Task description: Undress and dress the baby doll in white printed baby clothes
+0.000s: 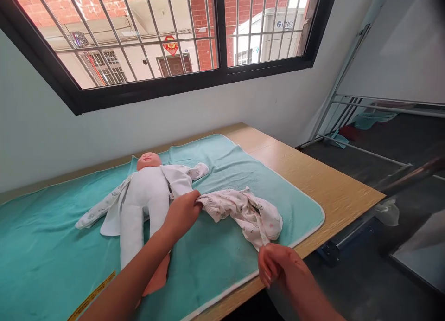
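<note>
A small patterned baby garment [239, 209], white to pale pink, stretches bunched and twisted between my hands over the green blanket [215, 260]. My left hand [184, 212] pinches its left end, close beside the doll's leg. At the near right, my right hand [278, 265] grips the lower corner by the blanket's edge. Left of the garment a baby doll [148, 191] lies on its back, head toward the wall. Its arms are in the sleeves of a white patterned jacket [107, 202], which hangs open at the front. My left forearm hides part of the doll's legs.
Under the blanket is a wooden table [285, 161] against the wall. A yellow measuring strip [92, 295] lies at the near left. A barred window [146, 38] is above. To the right stand a metal frame [368, 147] and a plastic bag [387, 213] near the floor.
</note>
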A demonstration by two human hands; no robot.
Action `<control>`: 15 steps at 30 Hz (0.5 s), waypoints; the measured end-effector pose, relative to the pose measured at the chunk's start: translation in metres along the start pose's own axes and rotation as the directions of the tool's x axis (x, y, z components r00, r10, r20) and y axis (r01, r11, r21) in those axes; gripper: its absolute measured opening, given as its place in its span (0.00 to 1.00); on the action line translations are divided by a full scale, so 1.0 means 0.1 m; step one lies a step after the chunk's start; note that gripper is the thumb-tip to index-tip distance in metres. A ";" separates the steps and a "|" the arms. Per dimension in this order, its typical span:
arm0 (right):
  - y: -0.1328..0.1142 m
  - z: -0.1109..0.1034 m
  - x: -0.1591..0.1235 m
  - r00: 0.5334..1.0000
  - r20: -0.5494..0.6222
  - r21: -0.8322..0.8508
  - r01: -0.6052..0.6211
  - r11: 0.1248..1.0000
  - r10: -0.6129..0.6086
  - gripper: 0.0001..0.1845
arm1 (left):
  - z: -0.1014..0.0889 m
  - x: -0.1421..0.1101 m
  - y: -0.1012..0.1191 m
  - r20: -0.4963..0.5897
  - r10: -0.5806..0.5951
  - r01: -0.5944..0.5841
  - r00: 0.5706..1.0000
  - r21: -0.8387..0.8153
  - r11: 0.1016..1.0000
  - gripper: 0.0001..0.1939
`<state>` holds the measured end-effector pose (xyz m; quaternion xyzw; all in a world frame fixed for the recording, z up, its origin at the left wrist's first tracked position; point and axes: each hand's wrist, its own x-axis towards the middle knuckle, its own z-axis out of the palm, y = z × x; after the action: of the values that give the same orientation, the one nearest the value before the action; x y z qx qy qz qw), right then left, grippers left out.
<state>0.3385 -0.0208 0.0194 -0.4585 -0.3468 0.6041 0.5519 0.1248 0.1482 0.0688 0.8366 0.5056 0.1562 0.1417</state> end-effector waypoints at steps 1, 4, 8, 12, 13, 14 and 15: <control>-0.02 0.01 0.00 0.999 -0.019 -0.064 0.031 0.997 -0.033 0.23 | -0.05 -0.03 0.07 -0.031 -0.027 0.024 0.999 -0.094 0.995 0.08; -0.14 0.18 0.05 0.957 -0.065 -0.361 0.243 0.900 -0.284 0.19 | -0.23 -0.19 0.36 -0.094 -0.108 0.063 0.990 -0.394 0.917 0.08; -0.42 0.60 0.18 0.811 0.166 -0.621 0.528 0.580 -0.561 0.28 | -0.57 -0.47 0.73 0.054 -0.143 0.141 0.988 -0.680 0.719 0.07; -0.76 0.82 0.27 0.733 0.362 -0.698 0.622 0.354 -0.575 0.09 | -0.94 -0.81 0.72 0.251 -0.130 0.282 0.959 -0.857 0.432 0.13; -0.84 0.82 0.29 0.705 0.380 -0.731 0.625 0.273 -0.598 0.10 | -1.02 -0.91 0.67 0.255 -0.117 0.280 0.960 -0.866 0.413 0.18; -0.93 0.80 0.30 0.674 0.403 -0.763 0.621 0.180 -0.620 0.12 | -1.10 -1.02 0.61 0.229 -0.105 0.252 0.968 -0.860 0.445 0.22; -1.02 0.78 0.31 0.645 0.431 -0.788 0.610 0.085 -0.631 0.14 | -1.18 -1.12 0.54 0.162 -0.107 0.194 0.981 -0.831 0.521 0.24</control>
<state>0.3016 0.0317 0.1356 -0.4899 -0.7626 0.0245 0.4217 0.0713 0.0337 0.1842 0.6237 0.4311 0.3293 0.5628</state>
